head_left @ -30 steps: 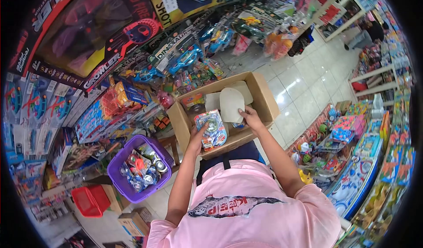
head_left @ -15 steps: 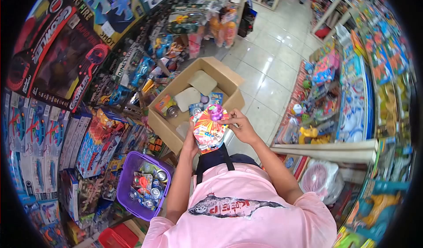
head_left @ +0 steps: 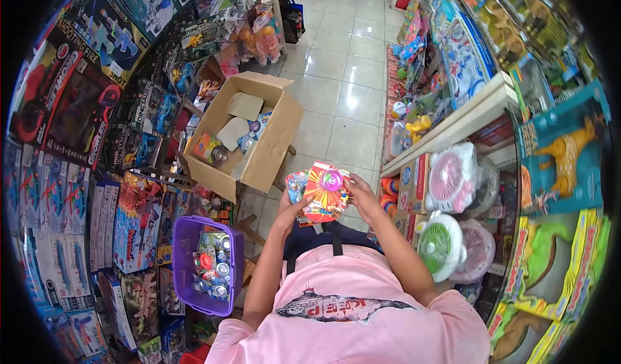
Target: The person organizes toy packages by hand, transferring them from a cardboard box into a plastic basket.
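A stack of carded toys (head_left: 321,205) is held in front of my waist. Its top card is red and yellow with a sunburst print, and a round purple toy (head_left: 331,180) sits on it. My left hand (head_left: 291,213) grips the stack from the left, thumb over the front. On the other side, my right hand (head_left: 363,200) has its fingers closed at the right edge of the cards. Bluish packaging shows beside the top card, near my left fingers.
An open cardboard box (head_left: 272,141) ahead holds carded toys and pale flat pieces. At my left is a purple basket (head_left: 183,273) with several packaged round toys. Toy shelves line both sides; small fans (head_left: 441,246) stand at right. A tiled floor (head_left: 343,79) stretches ahead.
My view has turned right, so the box appears further left. The top card, earlier tilted away with my right hand pinching near the purple toy, now faces up between both hands.
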A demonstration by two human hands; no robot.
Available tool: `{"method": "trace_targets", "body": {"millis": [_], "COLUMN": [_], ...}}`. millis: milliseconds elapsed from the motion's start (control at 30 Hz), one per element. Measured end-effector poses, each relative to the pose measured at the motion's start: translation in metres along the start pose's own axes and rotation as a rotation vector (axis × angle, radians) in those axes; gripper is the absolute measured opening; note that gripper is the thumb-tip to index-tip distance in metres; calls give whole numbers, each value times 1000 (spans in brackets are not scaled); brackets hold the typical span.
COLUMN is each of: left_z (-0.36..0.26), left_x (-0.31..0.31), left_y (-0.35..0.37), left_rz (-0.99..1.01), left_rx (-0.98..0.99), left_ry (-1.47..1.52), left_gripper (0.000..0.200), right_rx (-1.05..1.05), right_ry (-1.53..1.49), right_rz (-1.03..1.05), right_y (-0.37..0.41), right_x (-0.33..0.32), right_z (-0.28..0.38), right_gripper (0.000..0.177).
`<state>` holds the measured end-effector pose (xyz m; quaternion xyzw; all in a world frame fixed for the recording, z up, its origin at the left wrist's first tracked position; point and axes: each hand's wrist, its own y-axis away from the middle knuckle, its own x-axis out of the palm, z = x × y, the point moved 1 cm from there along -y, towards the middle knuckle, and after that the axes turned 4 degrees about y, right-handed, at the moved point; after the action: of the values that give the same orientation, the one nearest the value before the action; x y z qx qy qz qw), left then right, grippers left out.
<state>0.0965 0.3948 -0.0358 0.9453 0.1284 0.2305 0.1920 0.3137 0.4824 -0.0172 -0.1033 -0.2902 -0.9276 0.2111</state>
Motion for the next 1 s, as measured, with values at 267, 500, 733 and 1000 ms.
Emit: {"method": "trace_targets", "body": {"millis": [267, 500, 733, 1000], "left_z": [28, 60, 88, 96], "left_x": [-25, -95, -155, -174], "left_y": [80, 175, 268, 335], "left_rz": [4, 42, 34, 82], "left_rx": [-70, -80, -91, -93], "left_ry": [65, 90, -12, -85], "left_gripper": [45, 42, 41, 43], "right_rx": [-185, -307, -243, -302], "right_ry": [53, -91, -229, -267], "right_rz": [-164, -269, -357, -404], "right_y": [85, 160, 252, 317], "right_x": [17, 46, 92, 116], "right_z": [-49, -151, -222, -271], "right_gripper": [47, 26, 24, 24]}}
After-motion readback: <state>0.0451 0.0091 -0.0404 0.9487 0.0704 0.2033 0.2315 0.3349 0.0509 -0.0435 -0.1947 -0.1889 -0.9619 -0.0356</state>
